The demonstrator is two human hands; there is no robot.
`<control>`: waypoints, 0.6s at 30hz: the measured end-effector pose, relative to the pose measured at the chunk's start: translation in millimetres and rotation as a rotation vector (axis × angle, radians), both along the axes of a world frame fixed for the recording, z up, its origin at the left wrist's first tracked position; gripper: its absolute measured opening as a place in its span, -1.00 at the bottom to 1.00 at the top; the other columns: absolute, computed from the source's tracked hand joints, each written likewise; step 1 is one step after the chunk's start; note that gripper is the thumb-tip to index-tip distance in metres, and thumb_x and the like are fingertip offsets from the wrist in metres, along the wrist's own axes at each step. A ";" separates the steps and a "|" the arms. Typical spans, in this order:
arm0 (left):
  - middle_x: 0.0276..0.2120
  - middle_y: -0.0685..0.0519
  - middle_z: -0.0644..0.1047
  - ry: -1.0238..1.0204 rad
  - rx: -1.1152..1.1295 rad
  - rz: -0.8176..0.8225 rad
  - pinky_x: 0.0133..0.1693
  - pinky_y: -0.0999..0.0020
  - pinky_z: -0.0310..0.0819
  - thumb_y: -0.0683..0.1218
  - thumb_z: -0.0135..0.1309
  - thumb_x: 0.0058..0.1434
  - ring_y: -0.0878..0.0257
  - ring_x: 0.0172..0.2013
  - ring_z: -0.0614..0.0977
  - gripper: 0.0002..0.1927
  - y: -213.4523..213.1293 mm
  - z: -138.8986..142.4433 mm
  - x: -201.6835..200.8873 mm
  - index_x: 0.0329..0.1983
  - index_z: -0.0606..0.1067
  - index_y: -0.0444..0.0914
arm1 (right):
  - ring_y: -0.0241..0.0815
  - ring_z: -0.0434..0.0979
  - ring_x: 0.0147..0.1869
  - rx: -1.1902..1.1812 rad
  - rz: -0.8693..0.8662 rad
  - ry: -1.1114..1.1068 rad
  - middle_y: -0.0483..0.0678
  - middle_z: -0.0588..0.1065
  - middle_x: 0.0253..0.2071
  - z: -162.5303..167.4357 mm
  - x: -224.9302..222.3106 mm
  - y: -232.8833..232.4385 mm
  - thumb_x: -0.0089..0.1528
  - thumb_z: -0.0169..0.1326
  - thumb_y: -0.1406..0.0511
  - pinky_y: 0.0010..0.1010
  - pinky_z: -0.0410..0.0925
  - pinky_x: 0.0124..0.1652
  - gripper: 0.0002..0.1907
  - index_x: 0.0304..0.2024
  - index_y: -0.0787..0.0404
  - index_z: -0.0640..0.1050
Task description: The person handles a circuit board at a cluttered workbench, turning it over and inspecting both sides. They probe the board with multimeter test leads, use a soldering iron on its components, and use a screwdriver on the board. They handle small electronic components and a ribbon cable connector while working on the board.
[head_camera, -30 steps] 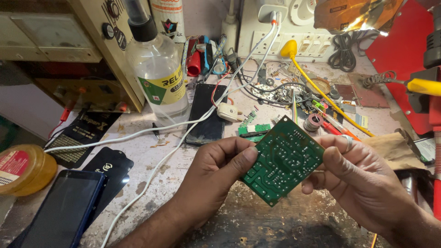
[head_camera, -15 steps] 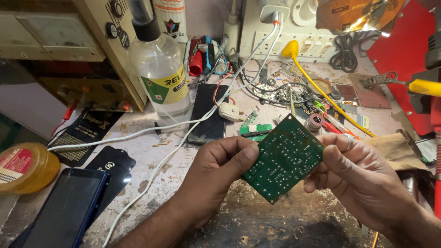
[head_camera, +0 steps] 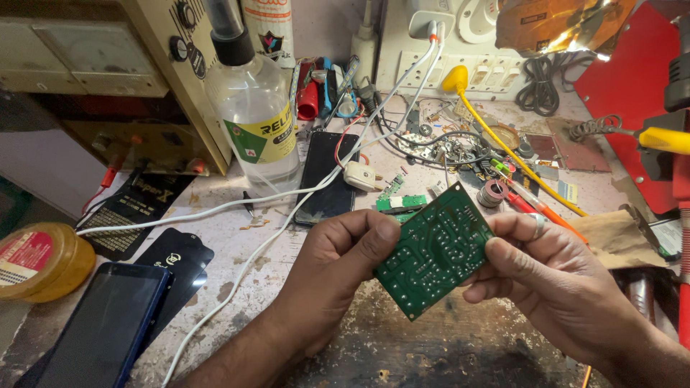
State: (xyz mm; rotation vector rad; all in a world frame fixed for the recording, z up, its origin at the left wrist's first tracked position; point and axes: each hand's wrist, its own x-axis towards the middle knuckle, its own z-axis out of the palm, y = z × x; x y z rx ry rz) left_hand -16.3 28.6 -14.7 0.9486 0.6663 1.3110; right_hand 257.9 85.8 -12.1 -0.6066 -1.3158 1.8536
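Green, flat, stiff circuit board (head_camera: 433,249) looks light and easy to break, so the left hand (head_camera: 338,269) and right hand (head_camera: 557,276) both grip its edges.

Pretty beat-up scratched grey table (head_camera: 237,266) here, paint worn off in patches. A white wall-mounted switch and socket panel (head_camera: 431,43) sits at the back, a beige metal cabinet (head_camera: 93,50) on the left, and warm light glares top right.
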 end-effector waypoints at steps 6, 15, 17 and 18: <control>-0.24 0.06 0.63 0.042 -0.023 -0.016 -0.08 0.41 0.59 -0.09 0.22 0.23 0.42 -0.21 0.62 -0.68 -0.9 8.6 0.3 -0.01 0.55 -0.34 | -0.08 0.65 -0.05 -0.022 -0.002 -0.020 0.13 0.58 0.00 -0.1 -1.0 1.7 0.46 -0.03 0.34 -0.16 0.54 -0.06 -0.69 0.19 0.39 0.46; -0.17 0.02 0.63 0.102 0.041 0.014 -0.10 0.45 0.60 -0.24 0.25 0.21 0.40 -0.17 0.62 -0.70 -0.8 7.0 2.3 -0.01 0.53 -0.40 | -0.13 0.65 -0.03 0.067 -0.038 -0.153 0.07 0.59 -0.05 -1.0 0.0 0.2 0.41 0.01 0.37 -0.14 0.57 -0.07 -0.73 0.11 0.41 0.51; -0.19 0.03 0.63 0.118 0.036 0.018 -0.12 0.45 0.58 -0.23 0.25 0.22 0.40 -0.19 0.61 -0.72 -0.3 5.4 0.4 -0.03 0.54 -0.40 | -0.12 0.65 -0.03 0.094 -0.041 -0.184 0.10 0.61 -0.07 -0.5 -1.2 0.3 0.40 0.04 0.38 -0.17 0.56 -0.07 -0.74 0.09 0.42 0.52; -0.20 0.04 0.63 0.127 0.034 0.020 -0.13 0.46 0.57 -0.23 0.25 0.22 0.40 -0.19 0.61 -0.73 0.1 5.0 -0.4 -0.03 0.54 -0.39 | -0.12 0.65 -0.04 0.109 -0.043 -0.198 0.11 0.62 -0.09 -0.4 -1.9 0.5 0.40 0.05 0.38 -0.18 0.56 -0.07 -0.75 0.08 0.43 0.53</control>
